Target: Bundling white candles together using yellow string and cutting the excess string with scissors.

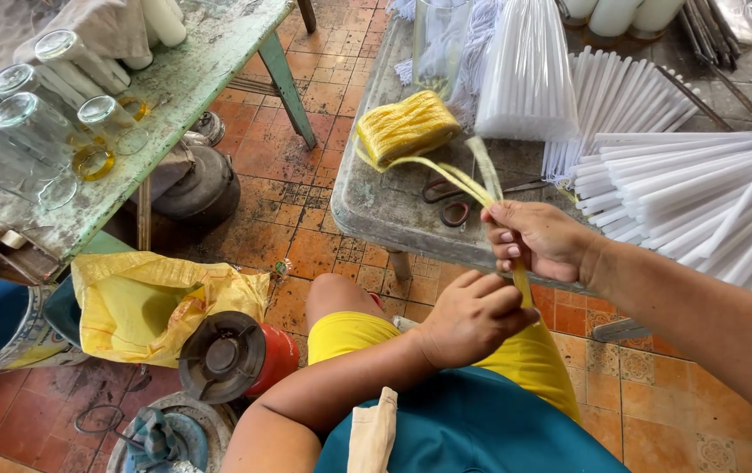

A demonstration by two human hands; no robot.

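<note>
both hands pinch one yellow strip (490, 194): the right hand (544, 238) clenched on it high, the left hand (474, 317) clenched on its lower end over the lap. the strip's long axis runs toward eleven o'clock to the yellow bundle (407, 127) on the grey table (376, 206). scissors (459, 197) lie just beside it; white candles (691, 188) crowd three o'clock.

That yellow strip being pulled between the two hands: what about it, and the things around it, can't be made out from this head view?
- Yellow strip: blurred by motion; its lower end is hidden behind the left hand.
- Right hand: its grip on the strip is covered by curled fingers.
- Scissors: partly covered by the strip.
- White candles: cut off by the right edge.
- Glass jars: cut off by the left edge.
</note>
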